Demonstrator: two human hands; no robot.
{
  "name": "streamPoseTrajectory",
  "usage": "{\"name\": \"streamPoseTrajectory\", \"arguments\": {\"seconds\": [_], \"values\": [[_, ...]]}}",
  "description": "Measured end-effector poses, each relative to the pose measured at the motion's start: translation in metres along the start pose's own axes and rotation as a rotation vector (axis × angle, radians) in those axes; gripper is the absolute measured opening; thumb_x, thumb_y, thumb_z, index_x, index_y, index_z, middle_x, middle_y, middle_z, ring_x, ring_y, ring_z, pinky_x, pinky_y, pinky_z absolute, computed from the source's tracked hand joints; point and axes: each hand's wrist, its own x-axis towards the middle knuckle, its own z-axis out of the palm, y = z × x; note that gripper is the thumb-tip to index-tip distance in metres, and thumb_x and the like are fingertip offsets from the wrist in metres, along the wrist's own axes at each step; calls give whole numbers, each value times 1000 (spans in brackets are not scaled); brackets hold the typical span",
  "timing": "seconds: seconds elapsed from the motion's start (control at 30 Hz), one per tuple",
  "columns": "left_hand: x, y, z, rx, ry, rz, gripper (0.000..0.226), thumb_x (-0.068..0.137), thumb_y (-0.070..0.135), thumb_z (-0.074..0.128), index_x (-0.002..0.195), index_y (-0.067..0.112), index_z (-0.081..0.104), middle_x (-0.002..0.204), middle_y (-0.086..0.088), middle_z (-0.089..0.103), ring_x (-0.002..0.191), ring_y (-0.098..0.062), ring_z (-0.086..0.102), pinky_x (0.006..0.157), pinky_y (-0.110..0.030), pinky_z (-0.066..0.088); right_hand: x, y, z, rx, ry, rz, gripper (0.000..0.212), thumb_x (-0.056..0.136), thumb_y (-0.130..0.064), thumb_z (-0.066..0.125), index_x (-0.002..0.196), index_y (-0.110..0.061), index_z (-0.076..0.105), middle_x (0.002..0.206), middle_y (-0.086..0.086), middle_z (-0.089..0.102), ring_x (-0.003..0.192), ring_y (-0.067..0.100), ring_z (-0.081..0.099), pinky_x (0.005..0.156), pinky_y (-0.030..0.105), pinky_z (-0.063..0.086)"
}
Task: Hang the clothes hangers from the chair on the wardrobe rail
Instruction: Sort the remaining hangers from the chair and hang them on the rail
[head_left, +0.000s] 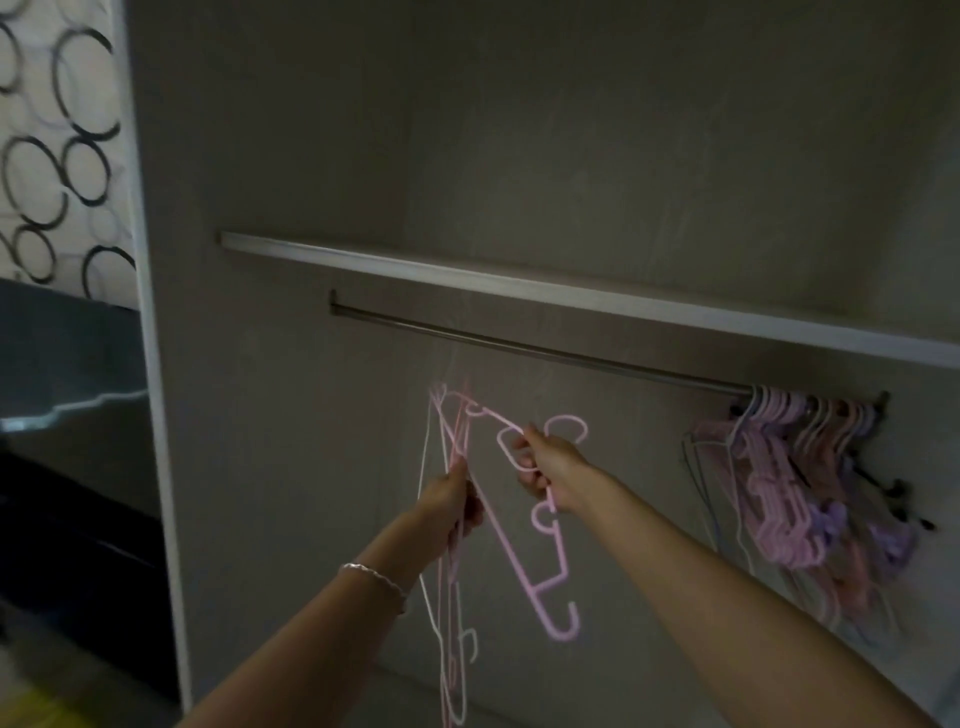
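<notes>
Forearms (675, 545) are stretched forward: thin hangers (449, 613) are clenched in the left hand (452, 501), seemingly so one pink hanger (561, 634), grasped by the right hand (548, 467), can be separated below the rail (519, 347).

One wide-angle camera, worn on the person's head, faces the wardrobe rail (519, 347) from near, in front and left of its middle; the rail slopes down rightward across the view

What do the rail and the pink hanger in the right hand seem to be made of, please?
Rail: likely metal, a thin grey bar with a dull sheen. Pink hanger in the right hand: probably plastic, matte, with thick moulded arms and hooks.
</notes>
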Motion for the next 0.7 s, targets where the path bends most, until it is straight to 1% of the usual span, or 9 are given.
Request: {"name": "streamPoseTrajectory", "arguments": {"seconds": [0.13,0.23,0.3,0.33,0.4,0.47,0.57,0.63,0.7], "values": [[-2,-5,-18,-19,68,-32,50,102,43,30,62,14,41,46,0,42,22,-5,33,33,-7,20,-1,-3,-14,-3,-65,32,34,103,-32,36,75,-15,45,37,-6,31,27,5,25,33,6,15],[-4,-5,-23,106,75,21,52,102,42,29,65,12,48,53,-1,43,24,-5,34,33,-11,22,0,-3,-24,38,-81,49,34,102,-32,39,72,-15,45,37,-6,31,27,6,25,32,8,15],[-3,-2,-25,146,82,62,54,102,41,29,75,6,59,55,-3,45,26,-5,37,32,-13,25,1,-2,-29,57,-79,47,36,100,-34,42,69,-17,44,38,-7,31,27,6,26,31,9,16],[-3,-2,-26,154,78,78,53,103,40,29,84,2,62,56,-4,48,28,-6,39,32,-14,27,1,-1,-30,53,-74,38,38,100,-35,42,66,-18,42,38,-7,31,27,7,25,31,10,16],[-3,-1,-28,156,60,104,49,103,38,30,107,0,60,62,-7,56,30,-6,43,32,-14,29,0,-1,-31,37,-57,-5,43,100,-35,42,61,-19,38,37,-6,28,27,7,24,30,10,14],[-2,1,-31,134,45,117,42,103,35,31,122,5,54,68,-9,62,28,-5,43,33,-13,28,1,-1,-32,37,-42,-41,44,100,-34,41,59,-19,36,37,-6,27,27,7,22,30,10,13],[2,1,-37,103,-4,115,39,102,34,37,132,14,50,90,-12,70,34,-6,44,37,-14,27,7,4,-37,47,-34,-64,41,100,-33,41,62,-19,38,38,-6,27,27,8,22,33,9,12],[2,2,-41,98,-52,99,38,101,35,40,134,19,50,105,-13,69,36,-5,44,36,-15,28,12,7,-42,28,-24,-57,40,101,-31,41,64,-18,39,38,-5,28,27,8,22,35,9,11],[3,2,-42,30,-77,68,35,99,34,44,129,20,54,108,-14,65,33,-3,41,35,-14,27,14,9,-45,17,-40,-30,38,100,-30,42,65,-16,41,39,-5,30,27,9,23,35,10,11]]}}
